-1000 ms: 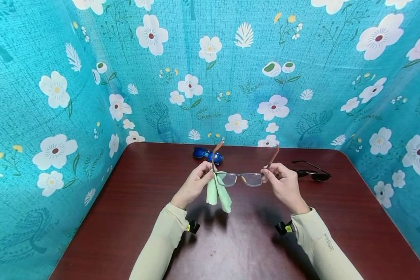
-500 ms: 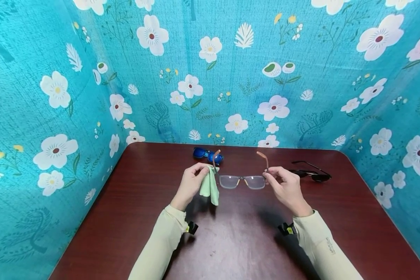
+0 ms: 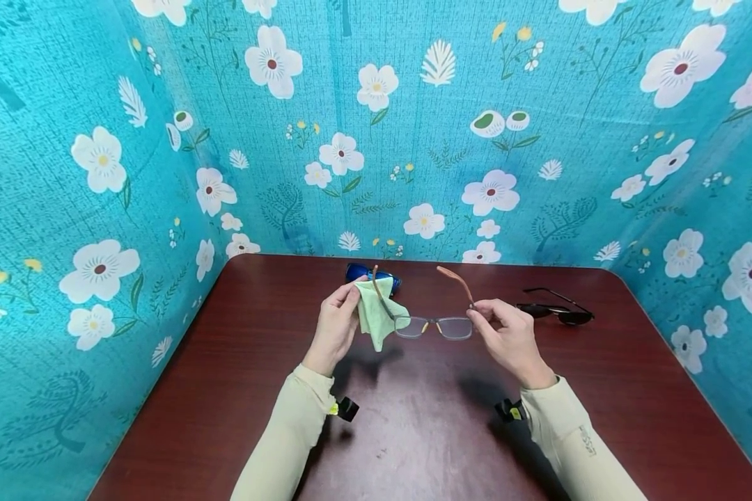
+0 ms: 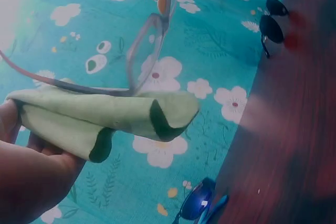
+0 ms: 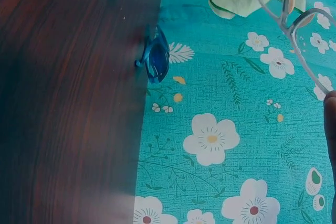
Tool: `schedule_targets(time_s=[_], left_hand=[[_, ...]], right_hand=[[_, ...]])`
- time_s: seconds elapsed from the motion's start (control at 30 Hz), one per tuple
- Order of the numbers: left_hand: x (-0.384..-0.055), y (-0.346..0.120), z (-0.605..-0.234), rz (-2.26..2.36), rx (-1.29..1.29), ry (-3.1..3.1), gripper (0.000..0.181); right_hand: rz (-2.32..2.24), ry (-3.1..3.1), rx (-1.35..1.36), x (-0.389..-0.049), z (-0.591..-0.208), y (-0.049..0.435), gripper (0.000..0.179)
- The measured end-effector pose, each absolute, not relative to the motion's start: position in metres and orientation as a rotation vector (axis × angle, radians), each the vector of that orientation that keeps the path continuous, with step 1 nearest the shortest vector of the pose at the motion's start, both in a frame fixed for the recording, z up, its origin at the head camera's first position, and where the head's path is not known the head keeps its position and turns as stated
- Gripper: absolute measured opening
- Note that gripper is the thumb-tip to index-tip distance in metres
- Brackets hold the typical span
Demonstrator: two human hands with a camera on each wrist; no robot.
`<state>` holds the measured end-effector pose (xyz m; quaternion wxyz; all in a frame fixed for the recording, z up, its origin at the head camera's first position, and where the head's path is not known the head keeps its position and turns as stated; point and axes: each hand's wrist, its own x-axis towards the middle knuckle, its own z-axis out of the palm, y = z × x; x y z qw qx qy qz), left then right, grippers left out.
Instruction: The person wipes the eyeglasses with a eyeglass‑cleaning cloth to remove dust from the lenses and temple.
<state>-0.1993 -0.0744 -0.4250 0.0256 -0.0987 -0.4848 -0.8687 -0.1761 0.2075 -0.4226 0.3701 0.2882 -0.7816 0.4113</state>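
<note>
Clear-lensed eyeglasses (image 3: 455, 328) with brown temple tips hang above the table, temples unfolded. My right hand (image 3: 510, 339) pinches them at the hinge of the right temple. A light green cloth (image 3: 376, 321) dangles from my left hand (image 3: 333, 328), pinched between thumb and fingers. The left temple crosses in front of the cloth in the head view, and the cloth lies close by the left lens. In the left wrist view the cloth (image 4: 105, 114) hangs in folds beneath the glasses (image 4: 144, 56). Only a sliver of the right hand (image 5: 331, 124) shows in the right wrist view.
Blue sunglasses (image 3: 358, 272) lie at the back of the dark wooden table (image 3: 388, 431), partly hidden by the cloth. Black sunglasses (image 3: 573, 317) lie to the right, behind the right hand. A floral turquoise curtain (image 3: 413, 139) encloses the back and sides.
My left hand has let go of the left temple and moved slightly left and up, with the cloth spreading wider. The glasses have turned, their temples swinging left.
</note>
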Motion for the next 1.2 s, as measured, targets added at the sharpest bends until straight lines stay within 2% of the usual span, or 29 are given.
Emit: schedule_targets(time_s=[0.33, 0.47, 0.67, 0.97, 1.2], left_hand=[[-0.194, -0.06, -0.428, -2.445, -0.377, -1.86, 0.035], [-0.191, -0.059, -0.432, -2.372, -0.418, -2.04, 0.025], [-0.188, -0.059, -0.437, -2.284, -0.568, -2.212, 0.026], [-0.19, -0.06, -0.436, -2.781, -0.408, -1.657, 0.021], [-0.193, -0.068, -0.423, -2.813, -0.382, -1.45, 0.019]], right_hand=[[1.14, -2.062, 0.703, -0.176, -0.43, 0.198, 0.019], [1.164, -2.043, 0.682, -0.175, -0.427, 0.194, 0.017], [1.155, -2.081, 0.623, -0.175, -0.428, 0.194, 0.017], [1.023, -2.155, 0.695, -0.176, -0.435, 0.2, 0.019], [1.014, -2.178, 0.71, -0.176, -0.44, 0.204, 0.018]])
